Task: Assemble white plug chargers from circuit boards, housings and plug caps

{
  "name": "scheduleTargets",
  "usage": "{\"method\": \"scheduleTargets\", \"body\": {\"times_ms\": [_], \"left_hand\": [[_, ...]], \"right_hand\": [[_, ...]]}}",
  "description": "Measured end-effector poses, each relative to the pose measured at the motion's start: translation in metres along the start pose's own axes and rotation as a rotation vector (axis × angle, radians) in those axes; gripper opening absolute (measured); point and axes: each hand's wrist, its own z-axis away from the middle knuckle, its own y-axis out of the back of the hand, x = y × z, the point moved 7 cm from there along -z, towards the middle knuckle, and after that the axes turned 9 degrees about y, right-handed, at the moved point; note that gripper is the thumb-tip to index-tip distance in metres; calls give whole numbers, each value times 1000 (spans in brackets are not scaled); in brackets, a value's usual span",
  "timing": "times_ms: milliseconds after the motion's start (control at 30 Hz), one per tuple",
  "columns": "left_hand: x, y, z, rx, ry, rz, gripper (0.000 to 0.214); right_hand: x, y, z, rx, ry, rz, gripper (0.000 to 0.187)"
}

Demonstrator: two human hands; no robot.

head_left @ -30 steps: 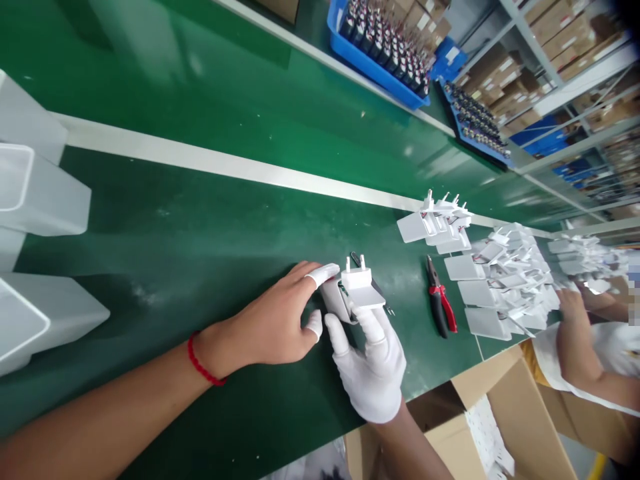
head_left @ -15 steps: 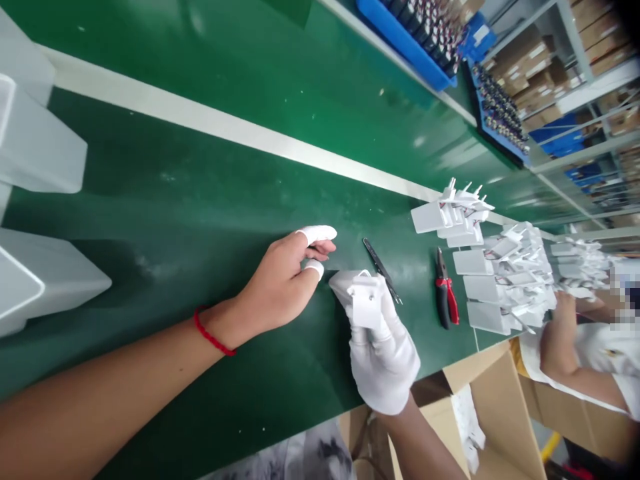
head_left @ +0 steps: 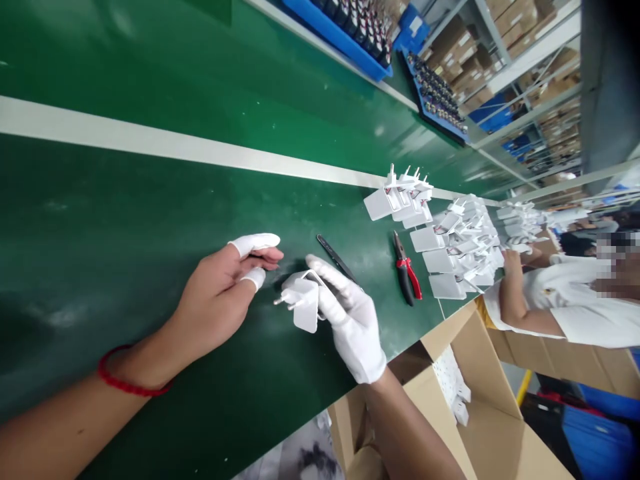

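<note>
My right hand, in a white glove, grips a white plug adapter by its casing. Two metal pins stick out from its plug face and point left, toward my other hand. My left hand hovers just left of the adapter, thumb and fingers apart, with nothing in it. White finger covers sit on its thumb and index finger. Dark tweezers lie on the green table behind the glove, which partly hides their tip. Pliers with red and black handles rest farther right.
White adapter casings with loose plug faces stand in rows to the right. Blue trays of small parts are at the back. An open cardboard box holding white pieces stands below the table edge. A co-worker sits at far right.
The view has swung right, and the large grey shapes at far left are out of sight. The adapter has turned in my right hand, so its pins now show, pointing left.
</note>
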Motion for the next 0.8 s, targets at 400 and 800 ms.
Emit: {"method": "scheduleTargets", "body": {"times_ms": [400,800], "left_hand": [[2,-1,4,2,-20,-88,32],[3,1,2,-13,-41,-105,31]], "right_hand": [[14,-1,-2,16,-49,-176,31],[-31,-22,17,-229,644,952,58]]}}
